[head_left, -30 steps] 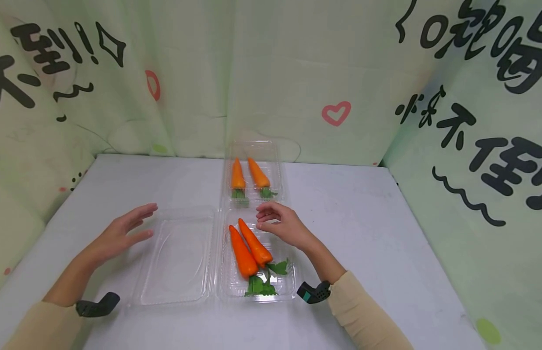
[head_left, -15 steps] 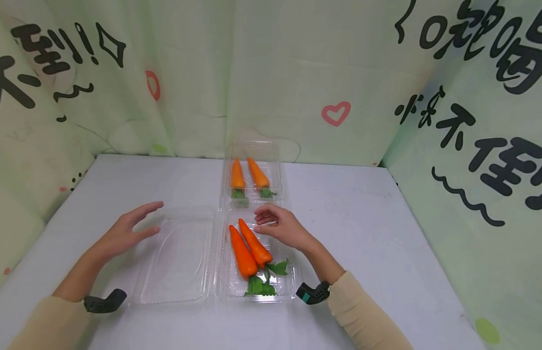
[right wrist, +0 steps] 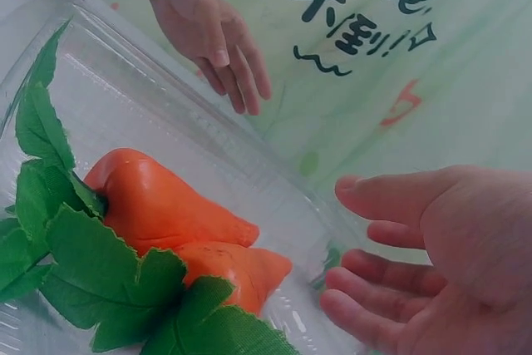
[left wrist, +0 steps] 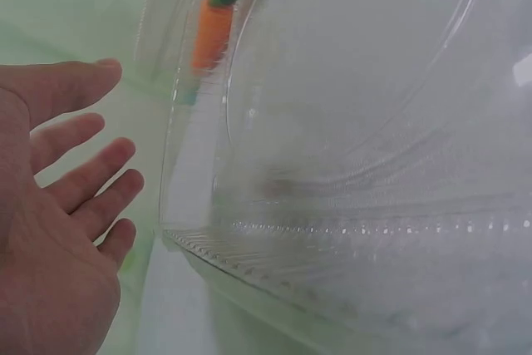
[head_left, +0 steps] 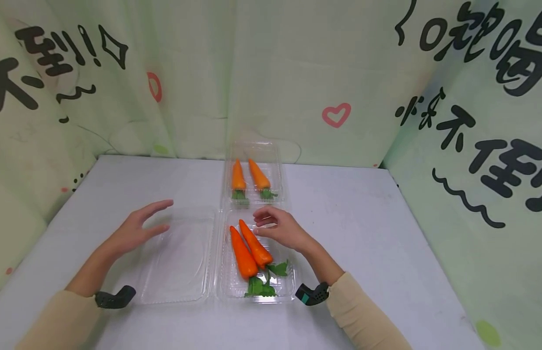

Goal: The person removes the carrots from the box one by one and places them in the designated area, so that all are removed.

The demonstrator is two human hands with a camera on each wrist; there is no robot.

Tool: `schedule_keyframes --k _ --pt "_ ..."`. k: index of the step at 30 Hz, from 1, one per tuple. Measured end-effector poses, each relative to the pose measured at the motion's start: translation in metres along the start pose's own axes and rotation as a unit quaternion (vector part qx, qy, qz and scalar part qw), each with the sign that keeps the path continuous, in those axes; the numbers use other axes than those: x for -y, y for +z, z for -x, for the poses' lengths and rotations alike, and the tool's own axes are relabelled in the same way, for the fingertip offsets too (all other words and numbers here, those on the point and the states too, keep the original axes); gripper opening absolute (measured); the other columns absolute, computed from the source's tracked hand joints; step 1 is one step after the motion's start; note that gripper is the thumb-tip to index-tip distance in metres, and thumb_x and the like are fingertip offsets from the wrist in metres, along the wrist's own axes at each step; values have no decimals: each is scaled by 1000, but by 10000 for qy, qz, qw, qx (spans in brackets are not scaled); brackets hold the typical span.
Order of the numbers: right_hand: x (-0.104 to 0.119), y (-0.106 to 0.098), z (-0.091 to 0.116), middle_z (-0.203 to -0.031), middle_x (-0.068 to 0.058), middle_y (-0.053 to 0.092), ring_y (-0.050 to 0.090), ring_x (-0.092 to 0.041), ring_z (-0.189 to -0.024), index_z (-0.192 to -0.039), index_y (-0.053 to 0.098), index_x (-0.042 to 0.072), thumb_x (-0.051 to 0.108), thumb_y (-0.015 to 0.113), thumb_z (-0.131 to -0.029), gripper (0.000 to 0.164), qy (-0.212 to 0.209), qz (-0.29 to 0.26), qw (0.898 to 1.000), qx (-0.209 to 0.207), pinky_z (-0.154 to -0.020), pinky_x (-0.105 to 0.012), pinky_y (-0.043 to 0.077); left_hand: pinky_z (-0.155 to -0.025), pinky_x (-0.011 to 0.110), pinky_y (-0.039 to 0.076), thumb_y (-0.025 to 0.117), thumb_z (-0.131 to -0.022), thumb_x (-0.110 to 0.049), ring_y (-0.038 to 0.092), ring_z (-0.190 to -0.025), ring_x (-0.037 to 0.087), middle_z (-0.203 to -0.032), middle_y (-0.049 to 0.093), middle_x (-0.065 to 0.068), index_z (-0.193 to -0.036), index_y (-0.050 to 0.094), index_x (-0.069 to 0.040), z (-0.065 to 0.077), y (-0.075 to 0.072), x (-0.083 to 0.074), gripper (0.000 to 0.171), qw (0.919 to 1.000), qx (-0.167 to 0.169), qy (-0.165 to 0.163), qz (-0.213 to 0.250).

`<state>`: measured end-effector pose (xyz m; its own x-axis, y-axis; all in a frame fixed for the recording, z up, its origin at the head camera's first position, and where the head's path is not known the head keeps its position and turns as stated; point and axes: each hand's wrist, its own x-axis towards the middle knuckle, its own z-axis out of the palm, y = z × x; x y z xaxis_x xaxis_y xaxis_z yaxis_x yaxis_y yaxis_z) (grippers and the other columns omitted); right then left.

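Two orange carrots [head_left: 244,252] with green leaves lie side by side in the right half of a clear plastic clamshell box [head_left: 280,291]. Its lid [head_left: 176,272] lies folded out to the left. My left hand [head_left: 137,231] hovers by the lid's far left corner, fingers extended and thumb apart, holding nothing. In the left wrist view the lid fills most of the picture, beside that hand [left wrist: 66,180]. The right hand [head_left: 284,227] is over the box's far right part, near the carrot tips. Its fingers are loosely bent with nothing between them, as the right wrist view shows [right wrist: 416,263].
Behind the near box stands a second clear clamshell box [head_left: 277,167] with two smaller carrots [head_left: 249,177] inside. All of it rests on a white table [head_left: 350,218]. A pale green printed curtain [head_left: 288,73] encloses the back and sides.
My left hand has moved right and slightly away from me, to the open lid's far left corner. The right hand has shifted only slightly; boxes and carrots stay put.
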<state>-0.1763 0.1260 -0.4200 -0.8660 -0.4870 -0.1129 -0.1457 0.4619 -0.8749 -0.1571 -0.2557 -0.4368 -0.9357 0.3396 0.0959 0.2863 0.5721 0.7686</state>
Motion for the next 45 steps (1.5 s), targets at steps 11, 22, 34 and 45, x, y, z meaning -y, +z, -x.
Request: schedule_keyframes --k 11,22,34,45 --pt "1 2 1 -123 -15 61 62 -27 -112 -127 55 2 20 69 -89 43 28 9 10000 83 -91 -35 55 -109 65 26 64 -93 -19 33 -140 41 -148 44 18 -143 44 -5 -11 8 -1 55 10000 6 -34 -59" --pt "0 5 0 -122 -12 62 61 -26 -112 -126 56 2 20 68 -90 42 106 29 9998 144 -90 -34 55 -110 63 26 65 -92 -16 34 -140 40 -147 45 18 -143 45 -5 -18 14 -3 55 10000 43 -20 69" --pt "2 6 -1 -122 -14 61 62 -25 -109 -124 58 3 17 67 -89 38 66 176 9994 285 -90 -34 54 -111 62 26 65 -92 -19 35 -140 38 -147 46 16 -142 46 -9 -27 22 -10 54 10000 76 -57 13" --pt "3 7 -1 -122 -11 61 61 -25 -111 -123 58 6 19 68 -88 38 243 276 9985 397 -88 -34 55 -112 61 25 65 -92 -19 34 -141 36 -148 46 12 -141 48 -13 -39 34 -12 53 9997 213 -49 80"
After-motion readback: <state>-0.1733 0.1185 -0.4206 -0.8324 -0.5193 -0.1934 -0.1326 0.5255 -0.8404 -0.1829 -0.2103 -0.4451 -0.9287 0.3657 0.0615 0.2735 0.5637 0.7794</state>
